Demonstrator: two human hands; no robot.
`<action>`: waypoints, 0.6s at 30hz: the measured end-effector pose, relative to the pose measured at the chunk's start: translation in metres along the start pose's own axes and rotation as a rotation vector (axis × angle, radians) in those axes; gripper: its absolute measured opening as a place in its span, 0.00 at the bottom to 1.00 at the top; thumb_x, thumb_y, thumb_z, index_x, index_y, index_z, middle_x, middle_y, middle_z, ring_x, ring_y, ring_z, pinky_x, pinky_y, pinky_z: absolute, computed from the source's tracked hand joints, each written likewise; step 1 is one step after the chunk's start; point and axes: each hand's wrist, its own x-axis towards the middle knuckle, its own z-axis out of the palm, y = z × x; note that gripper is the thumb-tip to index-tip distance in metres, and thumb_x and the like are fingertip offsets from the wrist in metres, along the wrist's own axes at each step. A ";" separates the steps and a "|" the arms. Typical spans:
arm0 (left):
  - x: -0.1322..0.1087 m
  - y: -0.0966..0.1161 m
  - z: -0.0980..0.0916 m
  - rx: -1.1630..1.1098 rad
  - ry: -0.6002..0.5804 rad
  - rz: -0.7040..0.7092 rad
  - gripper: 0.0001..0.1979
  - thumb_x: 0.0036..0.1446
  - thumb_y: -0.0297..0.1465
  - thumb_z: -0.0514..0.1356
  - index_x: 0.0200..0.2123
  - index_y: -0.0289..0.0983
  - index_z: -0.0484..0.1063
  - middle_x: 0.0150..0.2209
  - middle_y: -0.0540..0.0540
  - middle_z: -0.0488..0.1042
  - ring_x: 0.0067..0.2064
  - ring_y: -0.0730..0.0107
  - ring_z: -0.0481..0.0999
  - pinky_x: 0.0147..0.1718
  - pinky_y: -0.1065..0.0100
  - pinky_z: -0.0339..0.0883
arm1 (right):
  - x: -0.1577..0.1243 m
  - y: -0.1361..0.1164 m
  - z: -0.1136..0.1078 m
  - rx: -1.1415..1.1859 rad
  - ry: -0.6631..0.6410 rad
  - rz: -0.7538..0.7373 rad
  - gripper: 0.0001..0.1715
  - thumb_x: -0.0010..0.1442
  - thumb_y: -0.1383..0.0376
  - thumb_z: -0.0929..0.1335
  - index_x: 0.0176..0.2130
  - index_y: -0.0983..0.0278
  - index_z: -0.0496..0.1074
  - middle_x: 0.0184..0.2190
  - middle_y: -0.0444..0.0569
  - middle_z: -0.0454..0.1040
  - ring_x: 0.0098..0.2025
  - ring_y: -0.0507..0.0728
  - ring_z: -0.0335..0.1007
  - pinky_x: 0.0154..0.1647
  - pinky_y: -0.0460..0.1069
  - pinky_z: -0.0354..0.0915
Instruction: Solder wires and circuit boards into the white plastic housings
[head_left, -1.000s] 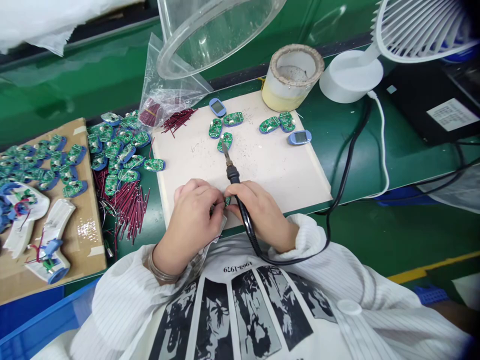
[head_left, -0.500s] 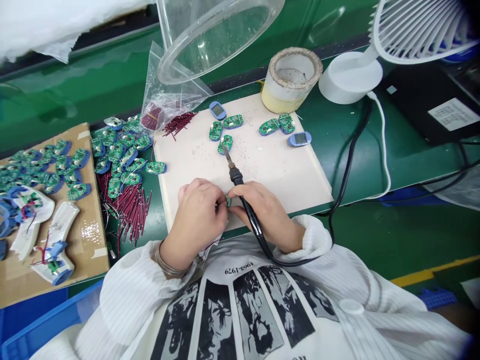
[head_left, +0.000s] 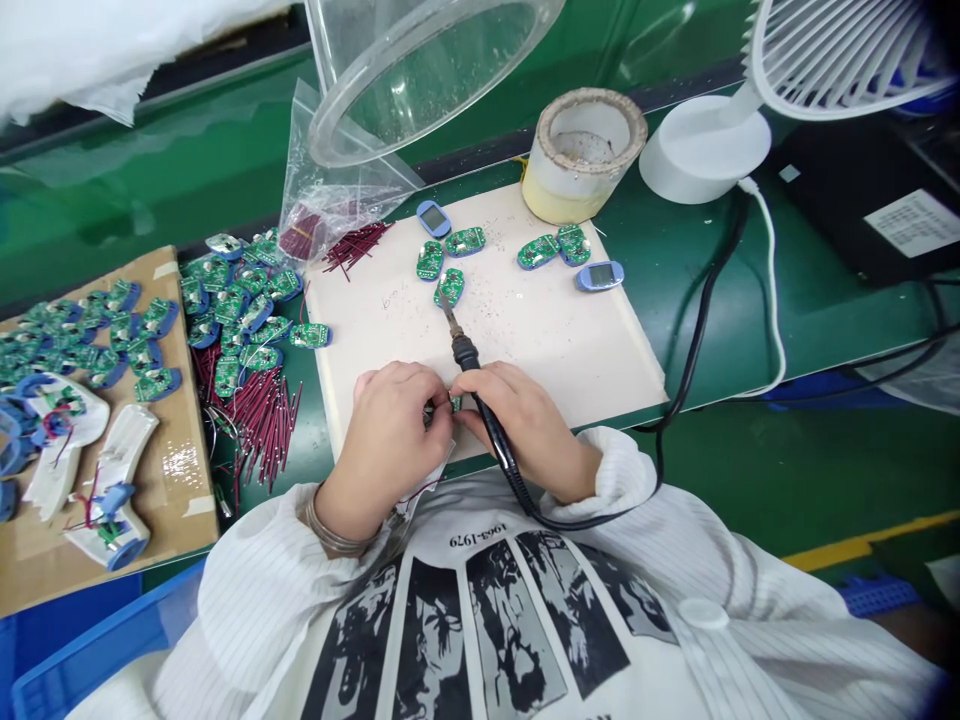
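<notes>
My right hand [head_left: 521, 425] is closed around a soldering iron [head_left: 484, 395], whose cord trails back past the wrist. The iron's metal tip points away from me, over or touching a green circuit board in a blue housing [head_left: 450, 288]; I cannot tell which. My left hand [head_left: 394, 420] is pinched at the front edge of the white work sheet [head_left: 375, 345]. Between the fingertips of both hands shows a sliver of a small green circuit board [head_left: 456, 403], mostly hidden. A pale part with a thin red wire [head_left: 424, 490] sticks out under my left hand.
Several circuit boards [head_left: 240, 300] and red wires [head_left: 270, 420] are heaped on the left, beside a cardboard sheet [head_left: 180, 440] with more parts. A tape roll [head_left: 585, 155], a white fan [head_left: 705, 150] and a clear funnel-like hood [head_left: 442, 90] stand behind. A black cable [head_left: 701, 330] runs at right.
The soldering iron and my right hand have shifted very slightly left. Both hands keep the same grip, and the boards on the sheet lie as before.
</notes>
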 end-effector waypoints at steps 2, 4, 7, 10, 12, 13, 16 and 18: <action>0.002 0.001 0.000 0.022 -0.011 -0.003 0.04 0.54 0.28 0.54 0.28 0.39 0.68 0.32 0.47 0.74 0.41 0.58 0.72 0.41 0.57 0.59 | 0.000 0.000 0.000 -0.003 0.000 0.003 0.09 0.66 0.70 0.64 0.47 0.63 0.65 0.39 0.50 0.71 0.42 0.59 0.64 0.45 0.53 0.63; 0.003 0.002 -0.001 0.050 -0.022 -0.003 0.04 0.54 0.28 0.54 0.28 0.39 0.67 0.32 0.46 0.73 0.41 0.58 0.71 0.39 0.57 0.58 | 0.000 0.000 0.000 -0.006 0.007 -0.003 0.09 0.66 0.70 0.64 0.47 0.63 0.66 0.39 0.49 0.71 0.42 0.59 0.64 0.44 0.53 0.63; 0.005 0.003 -0.001 0.086 -0.023 -0.002 0.03 0.54 0.28 0.54 0.28 0.39 0.67 0.32 0.46 0.73 0.41 0.57 0.72 0.38 0.57 0.58 | 0.000 0.000 0.001 -0.006 0.016 -0.009 0.09 0.66 0.70 0.64 0.47 0.64 0.66 0.38 0.50 0.71 0.41 0.59 0.65 0.44 0.53 0.64; 0.005 0.005 -0.001 0.118 -0.026 0.000 0.03 0.54 0.28 0.54 0.28 0.38 0.67 0.33 0.46 0.74 0.41 0.56 0.72 0.38 0.56 0.58 | 0.000 0.001 0.001 0.006 0.023 -0.014 0.09 0.66 0.69 0.64 0.48 0.63 0.66 0.40 0.50 0.72 0.43 0.59 0.66 0.46 0.54 0.65; 0.005 0.006 -0.002 0.123 -0.029 0.000 0.04 0.54 0.27 0.54 0.28 0.39 0.67 0.33 0.45 0.74 0.41 0.56 0.72 0.38 0.56 0.58 | -0.002 0.001 -0.003 0.014 0.070 -0.011 0.11 0.66 0.68 0.65 0.49 0.62 0.66 0.42 0.50 0.73 0.44 0.59 0.68 0.47 0.54 0.66; 0.005 0.006 -0.002 0.121 -0.029 -0.001 0.05 0.55 0.28 0.54 0.28 0.39 0.67 0.34 0.45 0.74 0.41 0.56 0.72 0.38 0.56 0.58 | -0.003 0.001 -0.007 0.012 0.107 -0.007 0.12 0.67 0.67 0.65 0.50 0.62 0.66 0.43 0.49 0.74 0.45 0.58 0.69 0.47 0.53 0.66; 0.005 0.007 -0.002 0.116 -0.022 -0.003 0.05 0.55 0.27 0.54 0.27 0.38 0.68 0.34 0.45 0.75 0.41 0.57 0.72 0.38 0.56 0.58 | -0.009 -0.003 -0.026 -0.003 0.201 0.010 0.13 0.69 0.66 0.63 0.53 0.60 0.67 0.39 0.47 0.75 0.42 0.56 0.71 0.46 0.51 0.68; 0.005 0.007 -0.002 0.120 -0.017 -0.001 0.05 0.55 0.27 0.54 0.27 0.38 0.68 0.34 0.46 0.75 0.40 0.58 0.72 0.39 0.56 0.58 | -0.013 -0.007 -0.041 -0.014 0.234 0.013 0.16 0.69 0.65 0.63 0.55 0.60 0.68 0.37 0.47 0.73 0.38 0.55 0.71 0.43 0.50 0.68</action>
